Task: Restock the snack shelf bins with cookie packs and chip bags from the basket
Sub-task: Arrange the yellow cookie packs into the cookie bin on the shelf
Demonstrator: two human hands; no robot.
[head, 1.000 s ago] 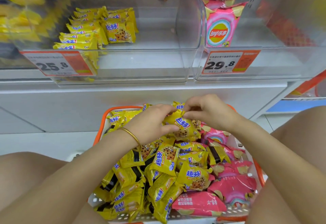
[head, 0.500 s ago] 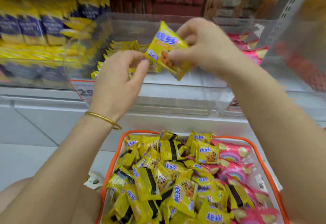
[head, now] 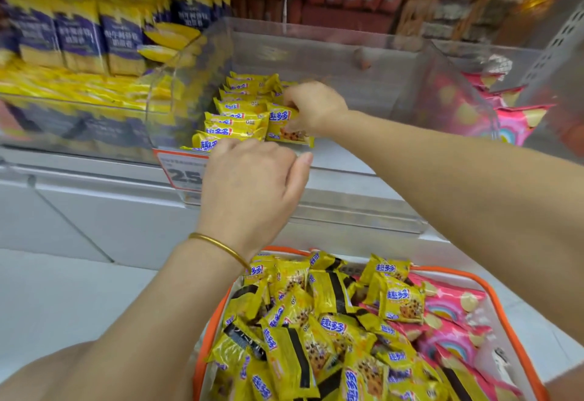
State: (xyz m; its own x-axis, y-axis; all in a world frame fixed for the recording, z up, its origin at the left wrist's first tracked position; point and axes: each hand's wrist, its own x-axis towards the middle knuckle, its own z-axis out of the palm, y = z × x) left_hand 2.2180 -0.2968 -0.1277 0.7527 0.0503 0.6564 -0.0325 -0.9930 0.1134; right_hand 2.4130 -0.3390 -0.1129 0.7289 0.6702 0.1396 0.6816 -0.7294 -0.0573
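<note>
My right hand (head: pixel 313 108) reaches into the clear shelf bin (head: pixel 347 53) and is shut on a yellow cookie pack (head: pixel 286 127), holding it upright beside the row of yellow cookie packs (head: pixel 235 116) stacked at the bin's left. My left hand (head: pixel 252 185) hovers in front of the bin's front wall, fingers loosely apart, holding nothing. Below, the orange-rimmed basket (head: pixel 493 299) holds several yellow cookie packs (head: pixel 319 331) on the left and pink chip bags (head: pixel 452 315) on the right.
A price tag (head: pixel 180 170) is clipped to the bin's front. The neighbouring bin on the right holds pink chip bags (head: pixel 512 116). Purple-and-yellow packs (head: pixel 79 37) fill the bin on the left. Brown packs line the shelf behind. My knee (head: pixel 47 372) is at the lower left.
My right hand has carried the cookie pack forward and down into the bin. My left hand has let go of it and dropped to the bin's front.
</note>
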